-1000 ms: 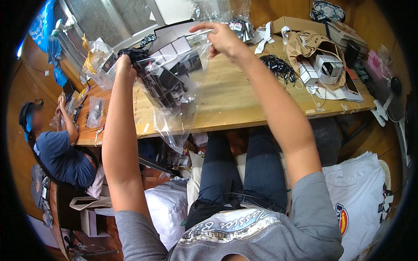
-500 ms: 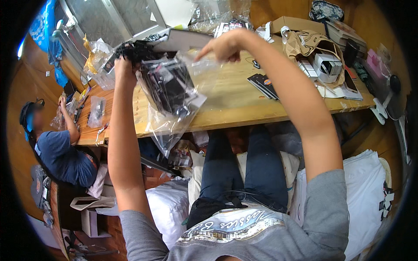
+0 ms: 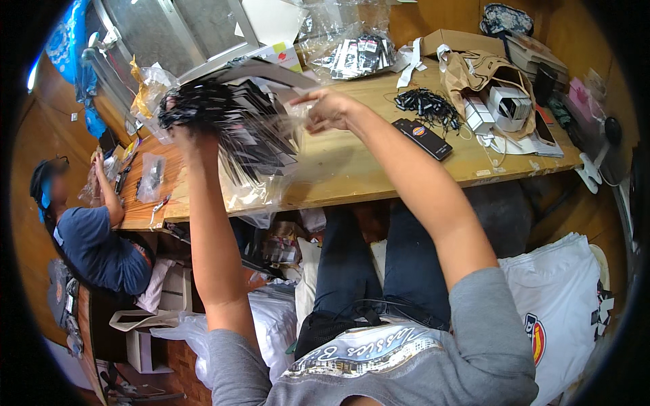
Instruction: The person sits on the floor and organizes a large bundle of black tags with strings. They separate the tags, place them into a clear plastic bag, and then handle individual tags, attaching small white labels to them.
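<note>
My left hand (image 3: 193,132) is closed round the black strings of a thick bunch of hang tags (image 3: 254,125), raised above the table's left part. Dark and pale tags fan out to the right and downward, smeared by motion. A clear plastic bag (image 3: 254,193) lies beneath them at the table's front edge. My right hand (image 3: 332,111) is close to the right side of the bunch, its fingers stretched and apart. Whether its fingertips touch the tags or a bit of plastic is blurred. Right of that hand, a few black cards (image 3: 423,139) lie on the wooden table (image 3: 352,166).
A pile of black strings (image 3: 428,108) lies behind the cards. Farther right stands an open brown paper bag (image 3: 474,74) with white boxes. More tags in clear plastic (image 3: 362,55) lie at the back. Another person (image 3: 101,230) sits at the far left. White bundles (image 3: 555,291) flank my legs.
The tag bunch has swung left and spread out, and the clear bag now lies lower beneath it. My right hand has come down and left, uncovering the string pile.
</note>
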`<state>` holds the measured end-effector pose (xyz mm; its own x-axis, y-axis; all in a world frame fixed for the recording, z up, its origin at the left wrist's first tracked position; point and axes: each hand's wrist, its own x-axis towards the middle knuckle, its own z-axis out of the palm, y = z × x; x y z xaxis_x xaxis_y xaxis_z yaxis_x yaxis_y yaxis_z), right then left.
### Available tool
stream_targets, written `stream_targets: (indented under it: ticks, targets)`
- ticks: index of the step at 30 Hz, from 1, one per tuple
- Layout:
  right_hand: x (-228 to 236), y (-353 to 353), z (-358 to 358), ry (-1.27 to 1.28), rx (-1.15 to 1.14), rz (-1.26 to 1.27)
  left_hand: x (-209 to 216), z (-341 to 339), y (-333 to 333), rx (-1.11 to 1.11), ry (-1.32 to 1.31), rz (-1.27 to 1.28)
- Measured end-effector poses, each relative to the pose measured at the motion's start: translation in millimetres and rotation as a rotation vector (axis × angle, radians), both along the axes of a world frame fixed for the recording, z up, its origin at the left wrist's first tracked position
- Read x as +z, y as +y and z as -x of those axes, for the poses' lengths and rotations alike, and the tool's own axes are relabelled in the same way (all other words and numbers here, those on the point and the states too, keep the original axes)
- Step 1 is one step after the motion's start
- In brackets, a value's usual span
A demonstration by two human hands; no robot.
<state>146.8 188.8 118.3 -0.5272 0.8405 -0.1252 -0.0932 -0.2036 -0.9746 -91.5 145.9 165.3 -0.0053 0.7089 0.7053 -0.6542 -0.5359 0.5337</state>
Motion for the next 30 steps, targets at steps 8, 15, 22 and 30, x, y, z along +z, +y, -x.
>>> stream_targets:
  ticks: [8, 15, 22, 30]
  targets:
    - [66, -9, -16, -0.465, -0.675, -0.829, -3, 10, 3, 0.343, 0.033, 0.179]
    - [114, 2, -31, -1.000, -0.649, -1.199, 4, -10, 0, 0.567, 0.293, 0.323]
    - [147, 5, -40, -0.806, -0.682, -1.681, 56, -35, -25, 0.871, 0.899, 0.370]
    - [189, 10, -59, -1.084, -0.588, -1.304, 80, -50, 0, 0.581, 0.902, 0.478]
